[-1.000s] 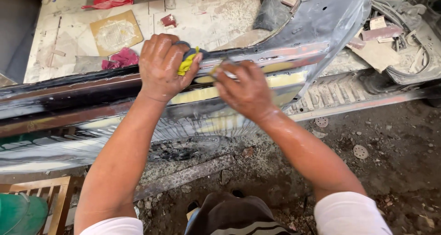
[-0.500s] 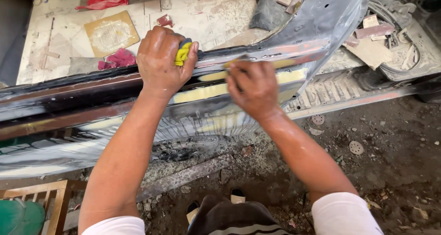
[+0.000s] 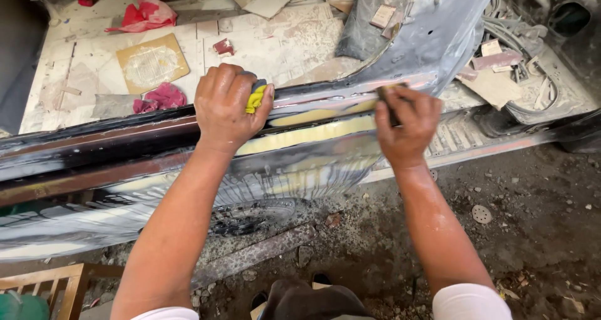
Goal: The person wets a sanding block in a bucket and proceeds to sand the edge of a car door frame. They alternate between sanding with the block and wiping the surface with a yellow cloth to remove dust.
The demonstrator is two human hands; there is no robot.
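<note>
Yellow-filled, wet, scuffed car sill panel (image 3: 313, 135)

Two bare forearms, wet sheen on both. Left hand (image 3: 228, 107) and right hand (image 3: 407, 129): no gloves, rings or watch visible. White short sleeves (image 3: 469, 302) at the upper arms. Dark trousers (image 3: 313, 301) at bottom edge, grey-brown.

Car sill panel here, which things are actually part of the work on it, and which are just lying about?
In use:
- left hand, gripping a yellow sponge
- right hand, pressing a sanding piece
- wet sill panel with pale filler strip

Lying about:
- red rags
- square brown sheet
- cardboard scraps
- loose cables
- round disc on the ground
</note>
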